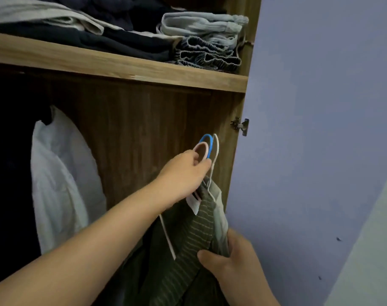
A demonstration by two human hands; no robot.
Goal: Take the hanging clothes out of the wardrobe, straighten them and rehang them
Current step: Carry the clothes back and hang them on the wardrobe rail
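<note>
My left hand [183,173] grips a bunch of hanger hooks [206,149], one pink, one blue and one white, in front of the wardrobe's right side. Olive green striped clothes [188,241] hang from these hangers. Lower right, my right hand [227,259] holds the olive and grey fabric, thumb in front. A white garment [60,184] still hangs inside the wardrobe at the left, beside dark clothes [9,173]. The rail is hidden in shadow.
A wooden shelf [122,65] above carries folded clothes: dark ones [122,40], light blue ones [201,25] and a beige piece. The wardrobe's side panel with a metal hinge [241,125] stands at the right, against a lilac wall [320,129].
</note>
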